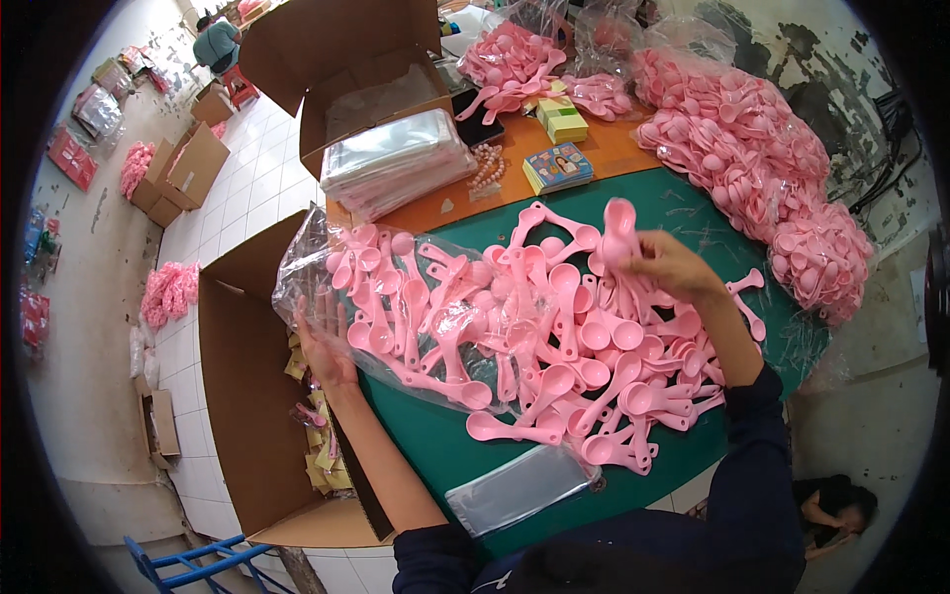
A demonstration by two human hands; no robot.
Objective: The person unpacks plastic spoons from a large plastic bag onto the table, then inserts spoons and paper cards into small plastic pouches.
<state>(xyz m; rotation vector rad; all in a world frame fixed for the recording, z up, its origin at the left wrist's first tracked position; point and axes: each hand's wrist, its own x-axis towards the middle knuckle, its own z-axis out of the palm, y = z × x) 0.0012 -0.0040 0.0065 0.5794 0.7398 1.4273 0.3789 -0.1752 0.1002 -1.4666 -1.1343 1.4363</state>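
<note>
Above the pile, my right hand [675, 265] is closed on a pink measuring spoon [619, 220], which stands up from the fingers; whether more than one is held I cannot tell. My left hand [329, 346] is at the left edge of the clear plastic bag [309, 262], its fingers stretched out against the film. Many pink measuring spoons [564, 292] lie heaped across the green tabletop [411, 421], some inside the bag, others loose to its right. Flat clear plastic sleeves [520, 487] lie at the table's near edge.
An open cardboard box [242, 396] with yellow-carded packs stands left of the table. Behind are stacked clear sleeves [396, 158], a card stack [557, 166] and another open box [371, 99]. Bagged pink spoons [732, 139] line the right. A person [836, 515] is at lower right.
</note>
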